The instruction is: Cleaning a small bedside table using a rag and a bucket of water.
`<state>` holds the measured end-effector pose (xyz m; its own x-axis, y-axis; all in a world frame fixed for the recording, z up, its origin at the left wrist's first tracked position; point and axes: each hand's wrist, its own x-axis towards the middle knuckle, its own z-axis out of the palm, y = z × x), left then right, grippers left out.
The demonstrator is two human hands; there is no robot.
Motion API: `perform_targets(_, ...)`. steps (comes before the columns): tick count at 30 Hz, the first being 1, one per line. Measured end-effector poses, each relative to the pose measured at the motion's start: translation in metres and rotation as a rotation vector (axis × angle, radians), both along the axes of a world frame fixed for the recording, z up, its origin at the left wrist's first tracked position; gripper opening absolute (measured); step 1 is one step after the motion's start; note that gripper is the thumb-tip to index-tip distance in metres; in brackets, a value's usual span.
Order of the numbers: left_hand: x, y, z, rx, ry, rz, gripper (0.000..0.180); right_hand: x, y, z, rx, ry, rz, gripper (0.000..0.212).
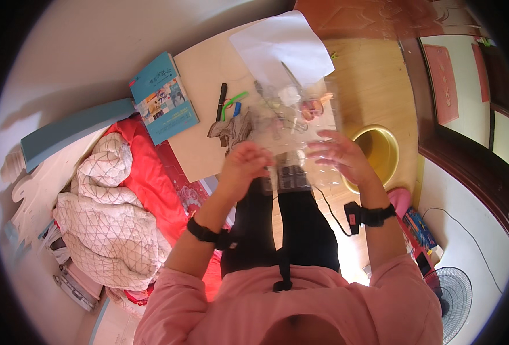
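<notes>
I hold a clear plastic bag (289, 123) up in front of me over the edge of a pale wooden table (203, 149). My left hand (244, 163) grips the bag's lower left side with the fingers curled. On the lower right side my right hand (339, 154) holds it with fingers spread. Small things show through the plastic, among them something pink (312, 108). Both wrists wear black bands.
On the table lie a white sheet of paper (283, 49), a teal book (163, 98), a black pen (222, 100) and a green loop (234, 100). A yellow basin (381, 152) stands on the floor to the right. A red bed with a white quilt (108, 213) lies left; a fan (453, 296) is lower right.
</notes>
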<state>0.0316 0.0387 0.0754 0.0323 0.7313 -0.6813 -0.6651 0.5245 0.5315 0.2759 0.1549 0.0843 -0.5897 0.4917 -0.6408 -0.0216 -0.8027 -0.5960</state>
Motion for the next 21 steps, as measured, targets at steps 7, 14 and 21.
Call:
perform_targets(7, 0.013, 0.006, -0.025, 0.047, 0.933, -0.499, 0.024, 0.127, 0.056, -0.076, 0.037, -0.166, -0.821, 0.05)
perform_targets(14, 0.025, 0.021, -0.048, 0.044, 1.163, -0.489, 0.022, 0.151, 0.055, -0.113, -0.178, -0.496, -0.647, 0.031)
perform_targets(21, 0.022, 0.029, -0.077, 0.339, 1.619, -0.555, 0.021, -0.012, 0.003, -0.081, 0.177, -0.606, 0.063, 0.027)
